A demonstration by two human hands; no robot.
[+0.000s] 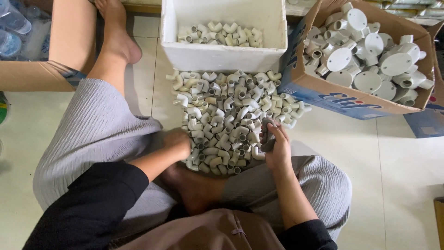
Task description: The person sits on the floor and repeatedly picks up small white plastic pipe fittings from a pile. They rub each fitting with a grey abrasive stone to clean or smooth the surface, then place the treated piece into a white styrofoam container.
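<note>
A big heap of small white plastic elbow pipe fittings (231,115) lies on the tiled floor in front of me. My left hand (178,141) is blurred and rests at the heap's near left edge, fingers curled among the fittings; what it holds cannot be told. My right hand (276,146) is at the heap's near right edge, closed around a dark grey fitting (268,139). A white foam box (222,53) just beyond the heap holds more elbow fittings.
A cardboard box (323,90) at the right is full of round white junction boxes (370,60). Another cardboard box (69,41) stands at the left with plastic bottles (14,28) beside it. My bare foot (115,37) stretches toward the far left.
</note>
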